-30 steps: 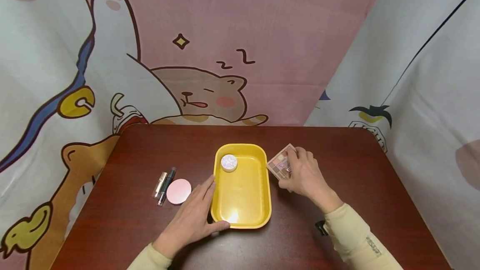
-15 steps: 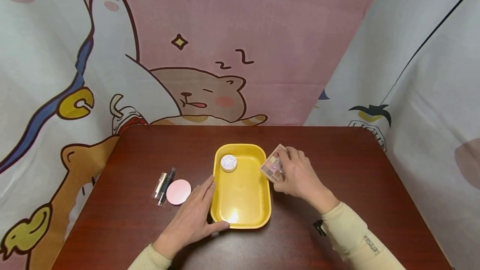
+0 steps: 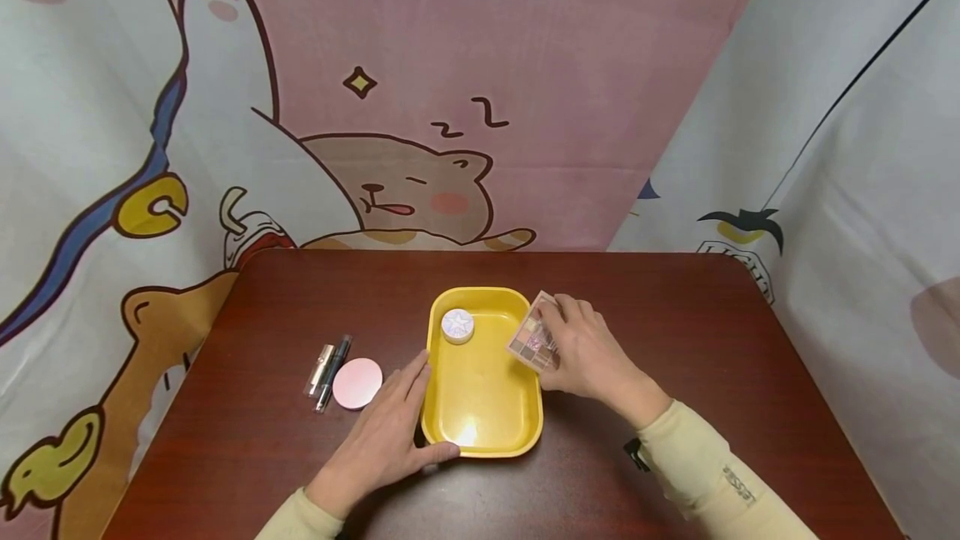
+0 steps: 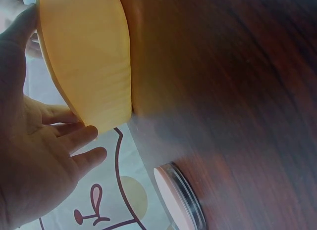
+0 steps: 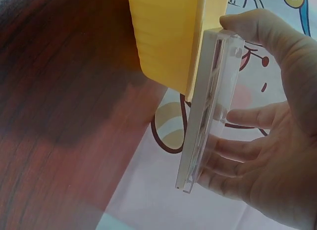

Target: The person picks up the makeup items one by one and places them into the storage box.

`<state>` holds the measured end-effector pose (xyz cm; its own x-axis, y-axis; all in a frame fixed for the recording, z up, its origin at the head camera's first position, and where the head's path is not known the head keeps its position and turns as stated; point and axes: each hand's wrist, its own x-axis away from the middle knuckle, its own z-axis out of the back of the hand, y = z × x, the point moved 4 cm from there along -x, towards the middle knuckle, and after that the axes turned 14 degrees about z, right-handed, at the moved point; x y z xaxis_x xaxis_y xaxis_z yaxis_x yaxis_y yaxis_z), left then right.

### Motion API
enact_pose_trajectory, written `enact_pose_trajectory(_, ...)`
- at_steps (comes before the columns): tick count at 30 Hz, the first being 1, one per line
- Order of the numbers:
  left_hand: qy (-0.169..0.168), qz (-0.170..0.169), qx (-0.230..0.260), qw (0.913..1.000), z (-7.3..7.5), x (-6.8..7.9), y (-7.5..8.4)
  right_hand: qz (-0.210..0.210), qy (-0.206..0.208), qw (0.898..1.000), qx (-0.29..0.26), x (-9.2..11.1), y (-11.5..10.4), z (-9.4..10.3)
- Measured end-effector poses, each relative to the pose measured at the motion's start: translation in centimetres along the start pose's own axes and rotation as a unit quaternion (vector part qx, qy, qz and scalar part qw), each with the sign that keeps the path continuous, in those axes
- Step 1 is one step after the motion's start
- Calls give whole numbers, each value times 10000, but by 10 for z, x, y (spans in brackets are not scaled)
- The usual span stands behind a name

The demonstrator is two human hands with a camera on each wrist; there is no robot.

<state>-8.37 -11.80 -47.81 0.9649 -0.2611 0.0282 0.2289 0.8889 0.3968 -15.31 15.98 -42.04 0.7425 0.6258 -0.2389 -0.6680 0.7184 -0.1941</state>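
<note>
In the head view my right hand [image 3: 592,352] grips an eyeshadow palette [image 3: 532,347] with a clear lid, several pans of pinks and browns showing. The palette is tilted and overlaps the right rim of a yellow tray [image 3: 480,390]. From the right wrist, the palette [image 5: 198,116] appears edge-on beside the tray's wall [image 5: 166,37], thumb at one end, fingers along the lid. My left hand [image 3: 382,432] rests against the tray's left side, fingers fairly straight, thumb at the near rim. A small round white case [image 3: 457,325] with a star pattern lies inside the tray, far left.
Left of the tray a round pink compact [image 3: 357,383] lies on the dark wooden table [image 3: 247,440]. Beside it are a dark pen-like stick [image 3: 333,373] and a gold-and-clear tube [image 3: 321,369]. A printed cartoon cloth [image 3: 585,65] hangs behind the table.
My right hand has carried the palette leftward, from beside the tray to over its right rim, with the palette tilting more. The left hand and tray stay put.
</note>
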Motion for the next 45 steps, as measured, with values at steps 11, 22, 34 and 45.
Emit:
enact_pose_trajectory(11,37,-27,-2,10000,1,-1,1,207,-246,9995,-61,-6,-7,-2)
enact_pose_trajectory(22,33,-35,6,10000,2,-1,1,417,-537,9973,-284,-14,-16,-3)
enact_pose_trajectory(34,19,3,16,10000,1,0,1,742,-607,9945,-415,-19,-25,-8)
enact_pose_trajectory(45,53,-25,-21,10000,1,1,0,826,-934,9912,-442,-24,-30,-12)
